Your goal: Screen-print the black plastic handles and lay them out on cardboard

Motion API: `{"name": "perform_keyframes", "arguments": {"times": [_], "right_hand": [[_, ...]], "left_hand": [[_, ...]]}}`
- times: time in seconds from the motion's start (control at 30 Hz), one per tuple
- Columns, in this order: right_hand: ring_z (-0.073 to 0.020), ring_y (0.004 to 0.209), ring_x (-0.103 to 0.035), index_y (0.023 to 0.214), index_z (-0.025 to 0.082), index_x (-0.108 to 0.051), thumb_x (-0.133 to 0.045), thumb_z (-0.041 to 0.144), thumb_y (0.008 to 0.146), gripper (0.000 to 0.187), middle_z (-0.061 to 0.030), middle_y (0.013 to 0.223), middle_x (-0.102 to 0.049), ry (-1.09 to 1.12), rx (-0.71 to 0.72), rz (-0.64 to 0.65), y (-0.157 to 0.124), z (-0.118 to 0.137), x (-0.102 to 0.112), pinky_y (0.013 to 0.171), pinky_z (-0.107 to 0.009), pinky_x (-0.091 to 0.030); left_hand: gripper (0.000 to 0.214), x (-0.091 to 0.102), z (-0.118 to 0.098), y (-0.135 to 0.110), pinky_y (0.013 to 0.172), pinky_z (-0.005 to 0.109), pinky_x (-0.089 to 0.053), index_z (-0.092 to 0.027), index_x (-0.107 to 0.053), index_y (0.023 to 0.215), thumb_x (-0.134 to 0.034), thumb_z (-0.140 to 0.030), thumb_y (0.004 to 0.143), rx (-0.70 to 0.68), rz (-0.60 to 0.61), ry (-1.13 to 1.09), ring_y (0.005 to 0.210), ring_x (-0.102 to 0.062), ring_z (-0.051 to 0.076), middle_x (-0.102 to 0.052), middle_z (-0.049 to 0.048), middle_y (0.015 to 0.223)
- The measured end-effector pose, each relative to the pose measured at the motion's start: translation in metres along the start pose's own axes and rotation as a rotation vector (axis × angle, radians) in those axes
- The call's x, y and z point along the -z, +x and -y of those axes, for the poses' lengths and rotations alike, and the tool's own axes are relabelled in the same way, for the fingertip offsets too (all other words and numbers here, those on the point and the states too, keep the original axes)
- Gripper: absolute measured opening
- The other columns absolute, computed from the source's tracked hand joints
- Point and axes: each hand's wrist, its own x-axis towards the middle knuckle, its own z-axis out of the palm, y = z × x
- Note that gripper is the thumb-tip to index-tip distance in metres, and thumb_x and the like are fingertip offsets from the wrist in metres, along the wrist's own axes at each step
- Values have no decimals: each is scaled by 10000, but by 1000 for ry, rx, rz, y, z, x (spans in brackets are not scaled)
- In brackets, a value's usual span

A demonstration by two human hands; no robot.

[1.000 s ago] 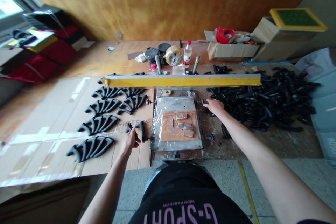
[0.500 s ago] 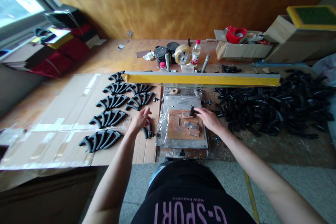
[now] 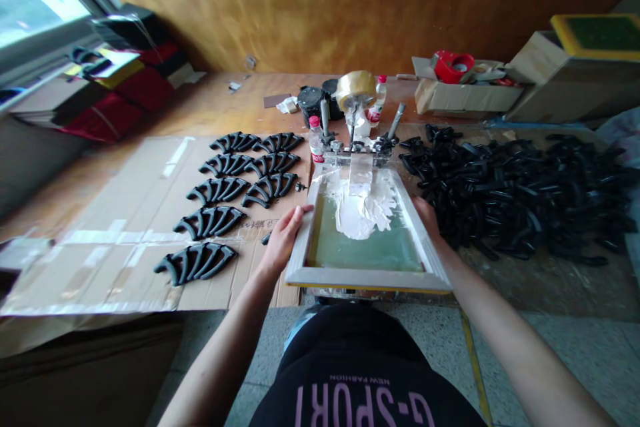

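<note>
A screen printing frame lies lowered in front of me, tilted slightly, with a green mesh and white ink spread over its upper half. My left hand is closed on the frame's left edge, thumb on top. On the opposite edge is my right hand, its fingers partly hidden by the frame. A squeegee-like blade stands against the ink at the far end, beneath a clamp. The base and wooden jig under the mesh are covered.
Curved black handles lie in neat fans on cardboard at left. A loose heap of black handles covers the right side. Bottles, dark tubs, a tape roll and an open box stand behind.
The frame has swung down from its raised position over the base. Both hands have moved to its side edges. The small black piece on the jig is now hidden beneath it.
</note>
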Motion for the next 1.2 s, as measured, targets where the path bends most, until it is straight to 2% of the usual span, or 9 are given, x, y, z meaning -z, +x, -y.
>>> {"name": "perform_keyframes", "arguments": {"times": [0.1,0.17,0.23,0.33,0.53,0.73,0.9,1.03,1.2], "right_hand": [[-215,934,-635,1176,86,-660,-544,209,897,327,-146,1085,-661,39,-168,-48,35,-4,3,826,-328,-535],[-277,1139,-558,1304,134,-574,-692,272,811,525,-171,1310,-545,107,-170,22,61,16,1,964,-393,-469],[-292,1145,-542,1252,150,-589,-727,275,783,504,-152,1281,-565,154,-106,194,78,44,-4,964,-400,-444],[-243,964,-609,1031,172,-648,-638,224,847,192,-90,1029,-668,186,-41,431,71,75,-8,820,-326,-459],[-179,885,-624,957,210,-673,-504,57,826,263,-33,959,-687,325,363,582,15,73,17,723,-257,-421],[-201,916,-620,942,221,-705,-553,109,839,216,-43,966,-708,341,232,422,14,74,11,764,-284,-446],[-210,971,-624,1080,209,-691,-513,102,865,299,-67,1084,-701,376,368,406,-13,78,6,830,-310,-474],[-196,926,-643,1136,262,-669,-593,259,896,252,-32,1033,-707,391,213,379,22,80,11,805,-294,-487],[-218,935,-635,1397,285,-499,-695,328,824,608,-62,1124,-667,301,-119,214,106,50,16,832,-334,-500]], "left_hand": [[678,-4,51,-4,578,235,-439,-220,-460,1420,-607,-500,820,134,-31,80,678,-589,152,-652,16,814],[750,-8,78,2,581,230,-427,-222,-358,1485,-607,-461,819,166,-53,134,648,-577,139,-638,0,785],[744,-10,95,9,582,229,-420,-225,-356,1486,-603,-448,820,170,-56,191,638,-573,135,-640,-3,788],[711,-8,104,14,583,232,-424,-232,-400,1460,-607,-455,818,182,-33,211,633,-578,138,-657,4,804],[655,-7,103,13,620,249,-463,-225,-489,1390,-636,-467,799,197,-33,158,676,-612,154,-675,16,822],[641,-10,97,12,643,259,-486,-207,-523,1351,-657,-465,780,223,-67,93,705,-634,166,-682,26,834],[645,-12,94,10,621,251,-478,-200,-515,1356,-648,-468,785,230,-61,68,700,-630,165,-684,34,837],[674,-12,78,5,618,244,-466,-185,-475,1394,-638,-456,798,246,-55,63,712,-626,166,-679,35,830],[575,-5,27,-7,643,244,-481,-213,-572,1310,-628,-501,816,136,-111,63,800,-625,174,-690,51,976]]}}
